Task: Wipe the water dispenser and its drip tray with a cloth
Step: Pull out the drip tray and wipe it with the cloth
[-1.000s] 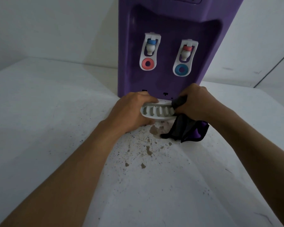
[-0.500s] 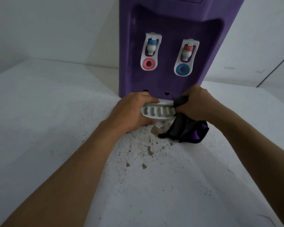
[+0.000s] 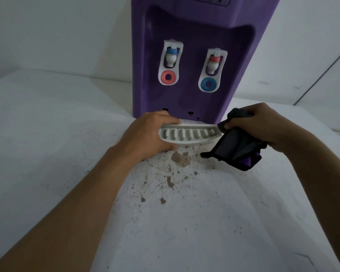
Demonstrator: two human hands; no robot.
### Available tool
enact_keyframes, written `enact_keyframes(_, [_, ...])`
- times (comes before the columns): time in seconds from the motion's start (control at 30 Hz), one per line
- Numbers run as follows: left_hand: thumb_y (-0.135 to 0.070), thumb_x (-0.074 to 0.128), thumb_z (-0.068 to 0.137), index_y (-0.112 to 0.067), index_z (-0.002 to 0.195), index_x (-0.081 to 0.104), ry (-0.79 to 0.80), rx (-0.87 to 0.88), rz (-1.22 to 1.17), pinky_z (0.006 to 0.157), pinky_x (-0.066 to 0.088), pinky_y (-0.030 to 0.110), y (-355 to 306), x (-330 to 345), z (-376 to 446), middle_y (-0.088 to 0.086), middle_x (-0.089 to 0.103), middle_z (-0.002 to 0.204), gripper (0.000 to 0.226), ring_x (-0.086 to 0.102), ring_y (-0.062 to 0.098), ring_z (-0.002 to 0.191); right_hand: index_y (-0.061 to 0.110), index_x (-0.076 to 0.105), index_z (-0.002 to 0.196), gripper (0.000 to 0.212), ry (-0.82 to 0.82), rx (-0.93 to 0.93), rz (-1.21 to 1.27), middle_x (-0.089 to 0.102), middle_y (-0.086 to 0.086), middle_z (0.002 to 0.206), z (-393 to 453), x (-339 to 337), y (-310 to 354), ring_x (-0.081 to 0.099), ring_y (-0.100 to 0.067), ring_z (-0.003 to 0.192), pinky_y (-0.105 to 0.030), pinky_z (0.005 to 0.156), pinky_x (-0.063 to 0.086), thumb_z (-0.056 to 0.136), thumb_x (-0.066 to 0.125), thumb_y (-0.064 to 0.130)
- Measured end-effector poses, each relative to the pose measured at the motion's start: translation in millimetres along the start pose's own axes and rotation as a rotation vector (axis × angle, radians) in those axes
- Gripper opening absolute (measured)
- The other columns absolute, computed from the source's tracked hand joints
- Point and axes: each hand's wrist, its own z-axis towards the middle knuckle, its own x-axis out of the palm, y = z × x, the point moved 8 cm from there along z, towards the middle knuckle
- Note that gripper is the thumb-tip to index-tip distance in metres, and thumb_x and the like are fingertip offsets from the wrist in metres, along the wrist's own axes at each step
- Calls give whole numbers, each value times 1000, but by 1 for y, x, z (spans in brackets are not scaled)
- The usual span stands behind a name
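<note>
My left hand [image 3: 145, 134] grips the left end of the white drip tray [image 3: 188, 135], fingers curled over its far rim and thumb under the near edge, holding it tilted so its slotted top faces me. The tray sits just in front of the foot of the purple water dispenser [image 3: 194, 55], which stands upright on the white surface [image 3: 47, 134] against the wall. My right hand [image 3: 257, 124] is bunched around a dark cloth [image 3: 236, 148], fingers closed on its upper part and thumb pinching it, right at the tray's right end; the rest of the cloth hangs down from my hand, with a purple patch showing at its lower corner, and its lowest edge looks to be touching the surface. On the dispenser's recessed front are two white taps: the left tap [image 3: 171, 61] has a blue cap and a pink ring below, the right tap [image 3: 213, 70] has a pink cap and a blue ring below. Brown stains and specks [image 3: 181, 158] are scattered on the surface just under and in front of the tray.
</note>
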Motion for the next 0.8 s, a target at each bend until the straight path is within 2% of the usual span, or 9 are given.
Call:
enact_keyframes(0.13, [-31,101,64,-29,130,72,5,7,8,83,61,40,-1,1,1,-18,69,110,72,68,1,96,32,78,79,17,-4,-49,-69,75,5,80,7,15,12,72,-12,73,-16,51,52,70,92,28])
enact_keyframes(0.2, [-32,100,65,-28,130,73,1,12,17,83,61,40,-2,0,1,-18,69,111,71,69,3,96,30,77,85,21,-19,-69,-154,73,6,85,13,25,17,68,-12,77,-18,54,50,70,92,31])
enact_keyframes(0.27, [-33,100,65,-28,130,73,-4,25,28,82,60,40,-5,-1,1,-17,69,110,71,69,3,95,24,75,88,24,-53,-95,-265,70,2,86,18,32,23,65,-13,76,-22,55,47,71,90,32])
enact_keyframes(0.37, [-33,100,65,-27,130,73,-13,42,46,80,60,39,-7,-1,1,-16,69,109,70,69,5,94,20,70,87,24,-90,-138,-354,66,2,83,21,39,29,61,-12,71,-20,51,42,73,87,29])
enact_keyframes(0.5, [-32,100,66,-25,129,74,-18,54,47,79,60,37,-10,-2,-1,-15,69,108,69,69,5,92,23,70,93,21,-101,-136,-322,62,8,83,22,42,25,58,-8,71,-17,51,40,79,85,27])
enact_keyframes(0.63, [-36,98,66,-28,127,74,-33,68,72,76,60,36,-14,-4,-1,-15,70,108,66,68,5,91,21,73,94,15,-48,-177,-376,63,7,82,19,45,22,59,-8,72,-17,53,40,83,83,25])
enact_keyframes(0.8, [-32,100,65,-25,129,74,-16,47,62,80,60,40,-12,-2,-1,-14,69,109,70,69,7,93,16,76,96,23,17,-183,-452,67,2,86,23,45,33,61,-12,76,-20,57,45,77,87,23])
